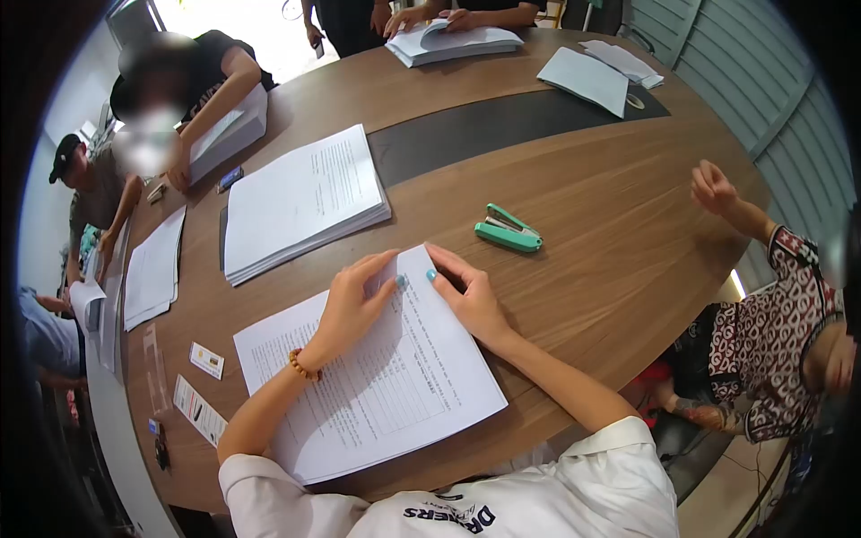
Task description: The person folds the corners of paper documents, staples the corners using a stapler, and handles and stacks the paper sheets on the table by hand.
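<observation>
- Left hand [352, 307]: grip partly open, thumb apart from curved fingers, touching the white printed paper stack [395, 386] near its top edge.
- Right hand [473, 303]: grip partly open around the stack's top right corner.
- That stack lies on the brown wood-grain bench [619, 260].
- Green stapler [508, 229]: beyond the right hand, apart.
- Thicker white paper pile [300, 204]: beyond the left hand.

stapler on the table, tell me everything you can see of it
The stapler is mint green and plastic-looking, with a thick arm, a thinner one and a silvery strip between. The arms meet toward the picture's right and spread at the left. It lies on the wood-look tabletop, beyond the right hand; no hand touches it.
</observation>
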Demonstrator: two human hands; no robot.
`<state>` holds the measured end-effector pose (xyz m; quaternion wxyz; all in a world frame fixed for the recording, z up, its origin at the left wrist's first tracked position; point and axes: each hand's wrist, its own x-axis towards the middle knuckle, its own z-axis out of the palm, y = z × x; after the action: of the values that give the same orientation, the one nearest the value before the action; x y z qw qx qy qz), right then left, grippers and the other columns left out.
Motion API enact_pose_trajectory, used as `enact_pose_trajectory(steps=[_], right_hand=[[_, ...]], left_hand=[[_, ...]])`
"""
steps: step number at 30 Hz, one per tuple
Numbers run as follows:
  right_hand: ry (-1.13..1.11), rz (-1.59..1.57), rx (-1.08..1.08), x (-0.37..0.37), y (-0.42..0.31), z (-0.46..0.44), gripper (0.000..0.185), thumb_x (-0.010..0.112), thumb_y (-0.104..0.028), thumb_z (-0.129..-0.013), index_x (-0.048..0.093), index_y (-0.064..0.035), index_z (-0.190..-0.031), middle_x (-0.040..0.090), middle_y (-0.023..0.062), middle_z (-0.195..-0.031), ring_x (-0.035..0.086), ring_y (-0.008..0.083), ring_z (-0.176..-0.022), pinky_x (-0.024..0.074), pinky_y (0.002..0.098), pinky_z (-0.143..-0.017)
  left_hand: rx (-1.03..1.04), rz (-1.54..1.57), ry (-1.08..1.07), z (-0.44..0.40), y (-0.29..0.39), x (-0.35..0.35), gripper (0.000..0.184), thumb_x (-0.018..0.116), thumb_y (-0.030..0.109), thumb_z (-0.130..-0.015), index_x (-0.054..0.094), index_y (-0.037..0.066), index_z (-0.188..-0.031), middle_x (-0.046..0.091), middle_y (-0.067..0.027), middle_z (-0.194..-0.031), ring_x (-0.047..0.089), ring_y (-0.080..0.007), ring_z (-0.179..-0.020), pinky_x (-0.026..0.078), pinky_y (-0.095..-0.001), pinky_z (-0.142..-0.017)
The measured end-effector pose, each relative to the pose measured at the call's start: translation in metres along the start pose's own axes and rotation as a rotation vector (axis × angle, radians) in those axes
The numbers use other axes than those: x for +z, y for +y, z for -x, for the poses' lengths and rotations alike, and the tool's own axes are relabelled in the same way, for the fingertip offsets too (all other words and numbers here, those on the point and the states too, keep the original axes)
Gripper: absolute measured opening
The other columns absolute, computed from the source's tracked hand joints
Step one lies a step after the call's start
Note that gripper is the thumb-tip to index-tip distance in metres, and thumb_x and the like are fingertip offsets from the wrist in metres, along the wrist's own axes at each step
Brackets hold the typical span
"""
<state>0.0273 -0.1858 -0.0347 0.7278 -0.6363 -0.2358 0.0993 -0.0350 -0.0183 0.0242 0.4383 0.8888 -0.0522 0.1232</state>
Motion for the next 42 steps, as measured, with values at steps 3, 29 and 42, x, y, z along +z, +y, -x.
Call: enact_pose_trajectory(steps=[3,29,42], right_hand=[[-0.016,-0.046,0.028,-0.001,0.001,-0.001,0.039,0.052,-0.005,-0.082,0.05,0.0051,-0.12,0.051,0.0171,-0.125,0.047,0.0229,-0.118,0.0344,0.0296,-0.099],[-0.101,0.74,-0.209,-0.008,-0.028,0.002,0.043,0.062,-0.022,-0.079,0.056,-0.0062,-0.119,0.039,0.0161,-0.134,0.046,0.0308,-0.116,0.0391,0.0399,-0.093],[-0.129,0.662,-0.245,-0.006,-0.03,0.003,0.038,0.061,-0.012,-0.079,0.058,-0.0107,-0.117,0.039,0.0174,-0.134,0.046,0.0329,-0.115,0.0388,0.0395,-0.094]], left_hand=[[-0.019,-0.011,-0.013,-0.001,0.001,-0.001,0.034,0.059,0.004,-0.078,0.055,-0.004,-0.111,0.061,-0.017,-0.104,0.061,-0.028,-0.086,0.046,-0.0315,-0.073],[-0.117,0.082,-0.14,-0.001,0.002,-0.01,0.044,0.06,0.006,-0.078,0.05,-0.004,-0.12,0.059,-0.0166,-0.112,0.058,-0.0213,-0.098,0.044,-0.0298,-0.086],[-0.143,0.094,-0.119,-0.002,0.006,-0.008,0.04,0.061,0.002,-0.076,0.046,0.005,-0.113,0.061,-0.0136,-0.107,0.058,-0.0215,-0.1,0.044,-0.0314,-0.087]])
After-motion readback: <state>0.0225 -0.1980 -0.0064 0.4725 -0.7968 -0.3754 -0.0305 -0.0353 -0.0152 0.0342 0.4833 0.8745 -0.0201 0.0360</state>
